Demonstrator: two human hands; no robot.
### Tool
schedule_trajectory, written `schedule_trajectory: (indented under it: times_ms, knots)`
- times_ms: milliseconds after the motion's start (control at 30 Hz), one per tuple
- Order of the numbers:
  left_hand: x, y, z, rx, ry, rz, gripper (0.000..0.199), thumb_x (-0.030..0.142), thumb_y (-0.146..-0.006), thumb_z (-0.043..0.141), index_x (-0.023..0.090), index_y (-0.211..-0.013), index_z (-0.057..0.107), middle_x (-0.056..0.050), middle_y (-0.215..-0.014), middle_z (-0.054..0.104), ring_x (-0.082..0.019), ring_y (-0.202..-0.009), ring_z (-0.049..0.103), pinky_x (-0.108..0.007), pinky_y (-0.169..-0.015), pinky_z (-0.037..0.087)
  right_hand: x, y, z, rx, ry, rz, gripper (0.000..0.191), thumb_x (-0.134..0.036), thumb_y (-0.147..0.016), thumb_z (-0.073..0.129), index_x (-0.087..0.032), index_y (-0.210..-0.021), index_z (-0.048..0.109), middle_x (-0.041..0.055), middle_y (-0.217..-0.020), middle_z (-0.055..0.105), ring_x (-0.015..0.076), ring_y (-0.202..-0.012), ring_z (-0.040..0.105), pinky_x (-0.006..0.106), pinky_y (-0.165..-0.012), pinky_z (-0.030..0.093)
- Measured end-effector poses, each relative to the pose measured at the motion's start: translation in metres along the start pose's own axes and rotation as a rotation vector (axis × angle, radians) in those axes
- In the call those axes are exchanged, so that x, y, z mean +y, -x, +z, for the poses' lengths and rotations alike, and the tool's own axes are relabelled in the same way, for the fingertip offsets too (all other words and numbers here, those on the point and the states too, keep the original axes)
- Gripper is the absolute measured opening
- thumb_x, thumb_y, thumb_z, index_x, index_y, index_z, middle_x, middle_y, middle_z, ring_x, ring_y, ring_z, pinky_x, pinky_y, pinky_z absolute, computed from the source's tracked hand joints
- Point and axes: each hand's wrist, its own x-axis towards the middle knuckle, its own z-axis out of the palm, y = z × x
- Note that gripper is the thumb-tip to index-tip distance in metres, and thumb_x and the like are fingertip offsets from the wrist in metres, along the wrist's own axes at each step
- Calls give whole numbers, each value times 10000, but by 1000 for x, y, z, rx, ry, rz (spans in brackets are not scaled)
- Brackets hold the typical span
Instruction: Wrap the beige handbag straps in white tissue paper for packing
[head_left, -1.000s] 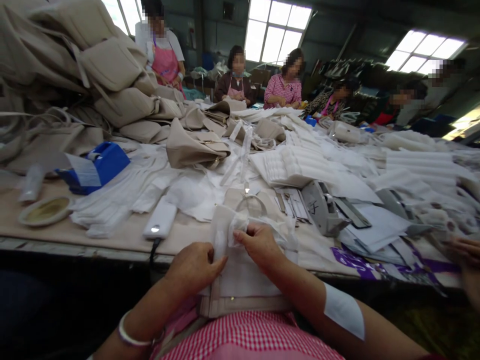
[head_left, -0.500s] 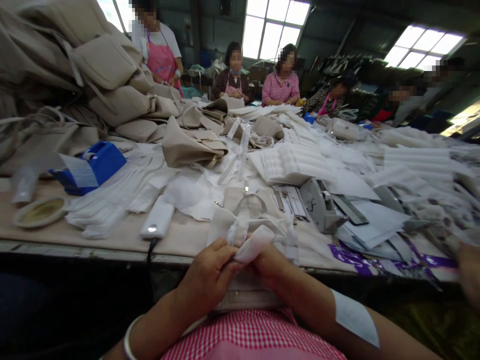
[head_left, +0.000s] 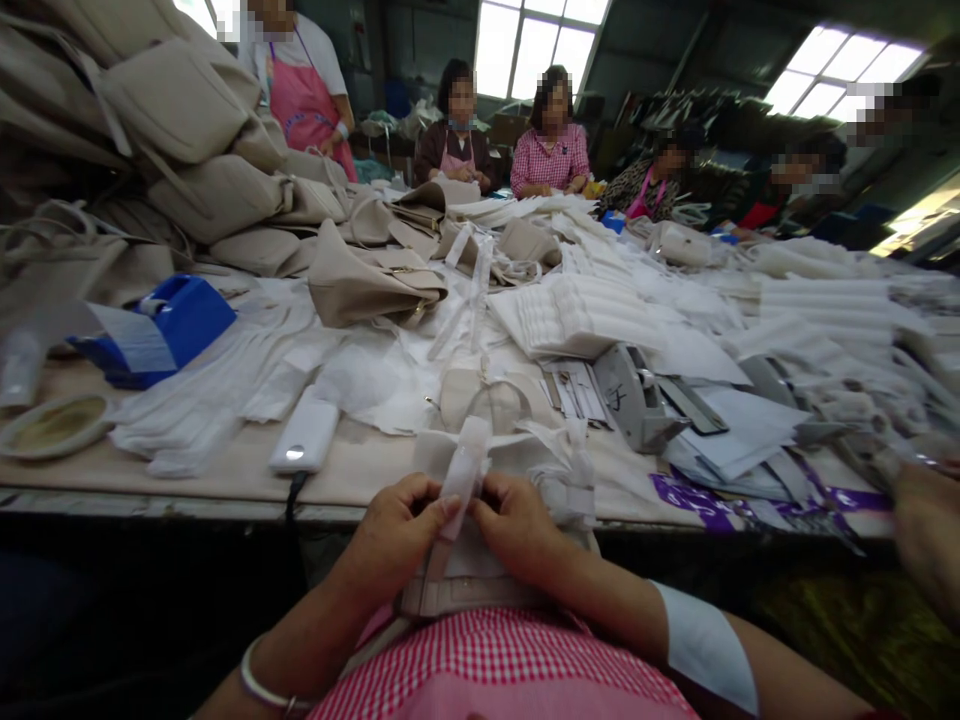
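A beige handbag (head_left: 450,597) rests at the table's front edge against my checked apron, its upper part covered by white wrapping. A strip of white foam wrap (head_left: 468,460) stands up along the bag's beige strap (head_left: 437,562). My left hand (head_left: 405,535) pinches the strip between thumb and fingers. On the other side, my right hand (head_left: 525,525) is closed with curled fingers at the strip's right edge; its fingertips are partly hidden. Behind the hands lies the bag's looped handle (head_left: 499,400) among loose white sheets.
A blue tape dispenser (head_left: 176,330), a dish (head_left: 56,428) and a white device with a cable (head_left: 306,435) are at left. A grey dispenser (head_left: 634,395) stands at right. Beige bags (head_left: 180,100) pile up far left. Another person's hand (head_left: 930,530) shows at the right edge.
The foam strip has gone from lying slanted across my fingers to upright along the strap. My hands have moved slightly apart around it. The view has shifted a little.
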Motion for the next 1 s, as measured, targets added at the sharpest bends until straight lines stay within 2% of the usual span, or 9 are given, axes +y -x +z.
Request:
schedule_trajectory:
  times_ms: [100,200,367,467,533,600,700,867,1000]
  knots:
    - [-1,-2,1,-52,99,-29,297,445,-813,627,152,-834,672,-17,-743,655,-158,-680,559,-264,-625,442,7,-1,-1,97,232,-139,89,-114,-770,547,-147,-701,592,24,-718,593,145,-674,503,275,-629,366]
    - [0,-4,3,-34,94,-60,302,450,-795,642,150,-821,666,-8,-720,639,-147,-657,541,-250,-594,424,10,-3,-1,86,213,-222,102,-74,-765,529,-146,-749,598,32,-768,610,151,-714,523,270,-659,387]
    - [0,-5,9,66,-45,-103,346,495,-774,630,153,-823,655,-20,-695,632,-173,-637,554,-283,-596,438,9,-6,1,12,18,-179,157,-51,-759,511,-148,-759,635,13,-748,629,142,-706,557,244,-645,406]
    - [-4,-4,14,195,-211,-22,341,484,-780,621,160,-882,615,-36,-751,635,-201,-679,581,-315,-633,456,9,-5,2,7,-48,-118,174,-51,-745,514,-147,-757,659,4,-712,629,138,-668,552,236,-611,406]
    - [-7,-3,17,236,-284,53,349,458,-817,580,154,-987,591,-76,-893,651,-226,-780,604,-353,-713,476,10,-5,3,6,-60,-107,185,-50,-746,517,-148,-769,673,7,-724,644,140,-675,563,240,-623,416]
    - [-10,-3,19,219,-346,125,340,426,-869,507,149,-1053,579,-114,-1020,636,-254,-908,598,-403,-820,467,10,-4,4,12,-39,-126,188,-51,-758,517,-150,-784,675,15,-764,661,147,-713,581,249,-662,426]
    - [-9,-4,18,134,-364,166,309,394,-915,428,154,-1019,591,-119,-1005,637,-273,-960,583,-438,-872,446,12,-2,5,42,36,-169,165,-54,-774,522,-147,-786,658,24,-783,656,148,-729,571,259,-684,421]
    - [-5,-5,13,9,-120,181,274,394,-929,441,175,-1010,585,-71,-957,660,-224,-915,613,-362,-842,478,14,-1,6,68,152,-238,120,-80,-802,521,-146,-734,595,27,-740,607,145,-690,522,268,-660,393]
    - [-3,-4,13,-37,26,57,306,461,-919,457,181,-1018,530,-21,-788,632,-177,-671,630,-292,-601,512,13,0,8,55,218,-229,129,-106,-820,499,-153,-717,560,36,-726,591,150,-673,501,273,-638,384]
